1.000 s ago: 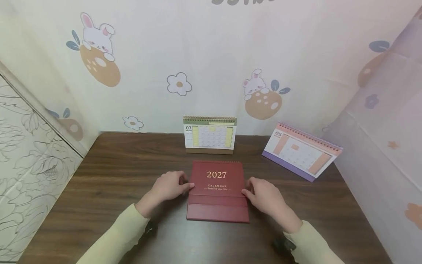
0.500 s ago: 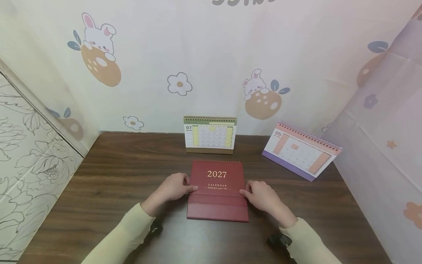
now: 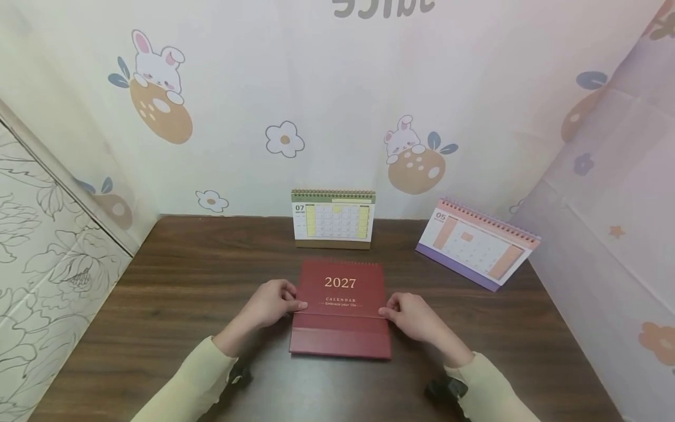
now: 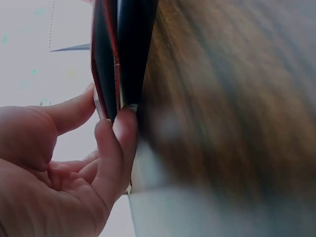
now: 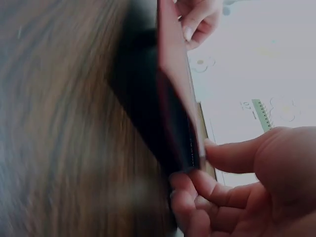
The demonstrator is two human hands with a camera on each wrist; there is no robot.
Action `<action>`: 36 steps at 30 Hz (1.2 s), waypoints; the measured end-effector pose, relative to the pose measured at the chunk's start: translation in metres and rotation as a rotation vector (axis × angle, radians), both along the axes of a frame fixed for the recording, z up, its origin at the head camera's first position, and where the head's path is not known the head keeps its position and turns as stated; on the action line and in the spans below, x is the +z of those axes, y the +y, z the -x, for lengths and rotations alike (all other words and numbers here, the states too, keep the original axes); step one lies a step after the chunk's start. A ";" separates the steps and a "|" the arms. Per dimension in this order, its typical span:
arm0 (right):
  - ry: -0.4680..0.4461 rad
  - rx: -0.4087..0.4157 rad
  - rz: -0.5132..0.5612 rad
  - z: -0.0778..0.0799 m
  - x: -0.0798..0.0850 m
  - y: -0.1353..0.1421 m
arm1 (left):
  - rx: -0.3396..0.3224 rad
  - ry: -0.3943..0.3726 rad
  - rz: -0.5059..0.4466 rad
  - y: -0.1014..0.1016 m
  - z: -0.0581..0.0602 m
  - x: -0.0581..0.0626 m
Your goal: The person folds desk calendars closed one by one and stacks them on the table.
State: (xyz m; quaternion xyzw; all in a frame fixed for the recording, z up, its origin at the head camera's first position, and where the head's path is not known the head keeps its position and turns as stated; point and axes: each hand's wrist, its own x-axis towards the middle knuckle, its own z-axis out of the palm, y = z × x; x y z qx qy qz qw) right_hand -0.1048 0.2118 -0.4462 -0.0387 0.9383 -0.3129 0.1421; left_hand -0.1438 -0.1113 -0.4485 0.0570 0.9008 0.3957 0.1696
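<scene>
In the head view a dark red 2027 desk calendar (image 3: 340,337) stands low and leaning back at the middle of the wooden table. My left hand (image 3: 270,303) pinches its left edge, thumb on the front cover. My right hand (image 3: 413,316) pinches the right edge the same way. Seen from the left wrist, the thumb and curled fingers of my left hand (image 4: 74,153) close on the cardboard panels (image 4: 106,59). In the right wrist view my right hand (image 5: 237,182) grips the other end, with a dark gap between the panels. Whether the base touches the table cannot be told.
A green-topped calendar (image 3: 333,221) showing 07 stands behind the red one, near the curtain. An orange and purple calendar (image 3: 477,246) showing 05 stands angled at the right. The patterned curtain (image 3: 227,117) backs the wooden table (image 3: 132,328).
Both hands keep their places at the calendar's sides, the thumbs a little further onto the cover than a second ago. The calendar has shifted slightly left. The head view has tilted a little.
</scene>
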 end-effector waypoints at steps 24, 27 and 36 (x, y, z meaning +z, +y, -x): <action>-0.042 0.157 0.356 0.015 -0.006 -0.089 | 0.087 -0.031 -0.015 -0.097 -0.022 0.013; -0.041 0.154 0.366 0.018 -0.004 -0.109 | 0.089 -0.013 0.105 -0.111 -0.023 0.016; -0.007 0.150 0.367 0.025 -0.013 -0.157 | 0.105 0.027 0.357 -0.139 -0.028 0.027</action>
